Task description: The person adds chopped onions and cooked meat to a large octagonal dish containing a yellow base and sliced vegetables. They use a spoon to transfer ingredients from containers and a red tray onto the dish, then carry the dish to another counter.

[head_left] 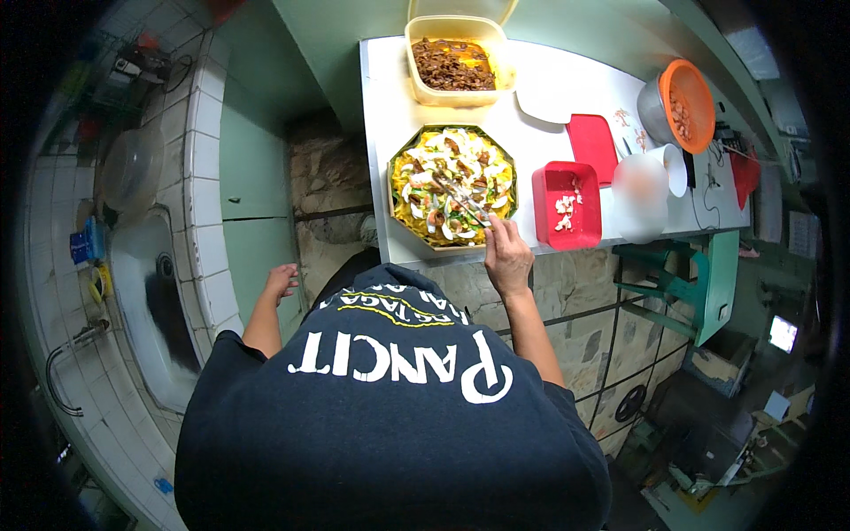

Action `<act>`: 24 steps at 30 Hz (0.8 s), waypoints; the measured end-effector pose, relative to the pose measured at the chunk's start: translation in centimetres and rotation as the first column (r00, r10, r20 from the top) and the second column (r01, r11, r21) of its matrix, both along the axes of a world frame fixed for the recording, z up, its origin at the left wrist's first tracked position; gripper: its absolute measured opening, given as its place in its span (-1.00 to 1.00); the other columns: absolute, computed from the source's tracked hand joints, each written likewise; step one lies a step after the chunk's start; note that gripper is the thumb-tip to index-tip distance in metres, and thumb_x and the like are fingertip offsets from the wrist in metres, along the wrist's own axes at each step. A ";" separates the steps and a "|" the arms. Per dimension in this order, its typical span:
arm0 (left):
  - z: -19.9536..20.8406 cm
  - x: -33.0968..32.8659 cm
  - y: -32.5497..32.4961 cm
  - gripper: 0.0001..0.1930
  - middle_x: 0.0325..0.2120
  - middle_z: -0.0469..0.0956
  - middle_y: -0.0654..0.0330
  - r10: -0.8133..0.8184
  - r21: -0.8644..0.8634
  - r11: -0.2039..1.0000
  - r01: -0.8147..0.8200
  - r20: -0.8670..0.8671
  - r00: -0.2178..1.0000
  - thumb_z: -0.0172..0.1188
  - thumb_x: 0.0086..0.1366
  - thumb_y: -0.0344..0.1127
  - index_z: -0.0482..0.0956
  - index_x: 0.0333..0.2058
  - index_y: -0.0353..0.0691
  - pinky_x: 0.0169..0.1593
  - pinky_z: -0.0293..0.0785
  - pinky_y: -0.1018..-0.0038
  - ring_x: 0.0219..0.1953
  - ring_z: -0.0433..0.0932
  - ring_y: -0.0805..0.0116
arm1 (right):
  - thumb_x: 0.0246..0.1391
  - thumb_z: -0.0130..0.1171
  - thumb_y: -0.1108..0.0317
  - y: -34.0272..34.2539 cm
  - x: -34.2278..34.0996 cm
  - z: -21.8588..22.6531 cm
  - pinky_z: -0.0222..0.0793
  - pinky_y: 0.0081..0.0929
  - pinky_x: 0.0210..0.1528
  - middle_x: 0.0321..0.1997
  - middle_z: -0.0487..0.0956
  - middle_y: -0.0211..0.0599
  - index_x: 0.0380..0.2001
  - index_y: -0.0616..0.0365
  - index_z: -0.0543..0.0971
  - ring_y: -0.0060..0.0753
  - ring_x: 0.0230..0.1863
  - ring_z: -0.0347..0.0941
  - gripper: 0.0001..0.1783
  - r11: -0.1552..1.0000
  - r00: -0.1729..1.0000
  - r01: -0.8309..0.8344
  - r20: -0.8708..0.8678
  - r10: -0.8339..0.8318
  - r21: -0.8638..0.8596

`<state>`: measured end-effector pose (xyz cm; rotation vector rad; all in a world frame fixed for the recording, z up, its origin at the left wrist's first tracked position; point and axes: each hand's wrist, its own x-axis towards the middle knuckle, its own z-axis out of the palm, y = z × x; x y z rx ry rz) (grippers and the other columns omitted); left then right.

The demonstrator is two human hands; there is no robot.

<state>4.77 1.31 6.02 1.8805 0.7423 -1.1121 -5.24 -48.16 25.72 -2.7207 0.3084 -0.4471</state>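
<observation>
My right hand (508, 258) is closed on slim metal tongs (471, 209), which reach over an octagonal tray (400, 232) at the table's near left corner. Yellow noodles (416, 202) fill the tray, topped with white egg slices, brown pieces and bits of green. The tips of the tongs are hard to tell from the toppings. Away from the table, my left hand (282, 280) hangs low at my side, fingers loosely bent and nothing seen in them.
Behind the tray stands a yellowish tub (459, 99) of brown food. A red container (567, 242) with white pieces, a red lid (591, 146) and an orange colander (704, 106) over a metal pot lie rightward. A green chair (699, 288) stands by the table; a sink (142, 301) is left.
</observation>
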 end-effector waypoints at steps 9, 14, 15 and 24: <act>-1.7 -3.0 3.4 -0.68 -0.24 0.50 0.39 0.070 0.048 0.997 -0.066 -0.096 0.993 0.02 0.31 -0.07 0.47 -0.02 0.01 -0.28 0.36 0.31 -0.31 0.50 0.41 | 0.20 0.00 0.45 -4.8 8.9 5.4 0.36 -0.27 -0.43 -0.41 0.47 -0.09 -0.18 0.30 0.57 -0.15 -0.44 0.47 -0.79 0.990 0.957 0.093 0.264 -0.118 0.104; -1.4 -0.4 2.2 -0.65 -0.24 0.49 0.36 0.071 0.014 0.997 -0.070 -0.072 0.995 0.03 0.31 -0.06 0.45 0.01 -0.01 -0.27 0.36 0.30 -0.29 0.50 0.39 | 0.24 -0.11 0.10 -10.0 20.2 1.6 0.43 -0.10 -0.06 -0.07 0.57 -0.05 -0.09 0.03 0.56 0.05 -0.10 0.53 -0.64 0.960 0.951 0.234 -0.170 -0.259 -0.154; -1.2 0.3 2.1 -0.64 -0.23 0.49 0.36 0.082 0.000 0.997 -0.082 -0.062 0.995 0.03 0.31 -0.07 0.45 0.02 -0.01 -0.27 0.36 0.30 -0.28 0.50 0.38 | 0.24 -0.11 0.07 -10.0 22.0 1.0 0.40 0.00 -0.04 -0.13 0.59 -0.03 -0.12 -0.01 0.57 0.13 -0.13 0.53 -0.64 0.944 0.958 0.266 -0.056 -0.282 -0.193; -1.1 3.1 3.0 -0.65 -0.16 0.50 0.34 0.131 0.003 0.991 -0.131 -0.033 0.991 0.02 0.31 -0.09 0.45 0.03 0.00 -0.24 0.38 0.31 -0.26 0.50 0.38 | 0.17 -0.08 0.11 -10.4 32.5 -0.5 0.42 -0.02 -0.07 -0.18 0.60 0.02 -0.22 0.06 0.60 0.14 -0.14 0.53 -0.64 0.909 0.872 0.414 -0.268 -0.410 -0.042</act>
